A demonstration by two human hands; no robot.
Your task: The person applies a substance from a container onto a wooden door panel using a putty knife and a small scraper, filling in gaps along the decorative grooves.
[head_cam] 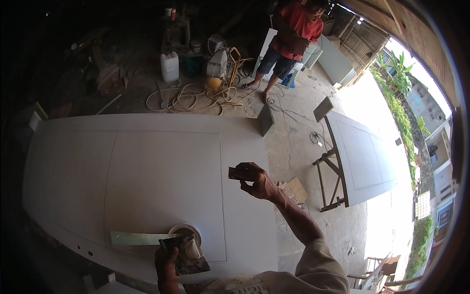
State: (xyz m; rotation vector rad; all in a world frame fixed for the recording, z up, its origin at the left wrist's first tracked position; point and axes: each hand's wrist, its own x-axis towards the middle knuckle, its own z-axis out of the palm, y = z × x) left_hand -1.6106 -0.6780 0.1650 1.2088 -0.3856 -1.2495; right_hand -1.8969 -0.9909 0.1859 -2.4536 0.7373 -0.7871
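My left hand (167, 270) grips a dark flat plate (189, 264) with a pale lump of paste on it, low in the picture. Partly behind the plate, a round open tub (195, 229) stands on a large white door panel (165, 176), and a pale green strip (136, 238) reaches left from it. My right hand (253, 178) pinches a small dark flat blade, perhaps a scraper (232, 173), above the panel's right part. Thin grooves outline rectangles on the panel. Whether the blade touches the surface, I cannot tell.
Another white panel (361, 154) rests on wooden trestles to the right. Beyond the near panel lie coiled hoses (191, 97), a white jerrycan (169, 67) and a machine with a yellow frame (235, 62). A person in a red shirt (299, 22) stands at the back. Flattened cardboard (295, 190) lies on the floor.
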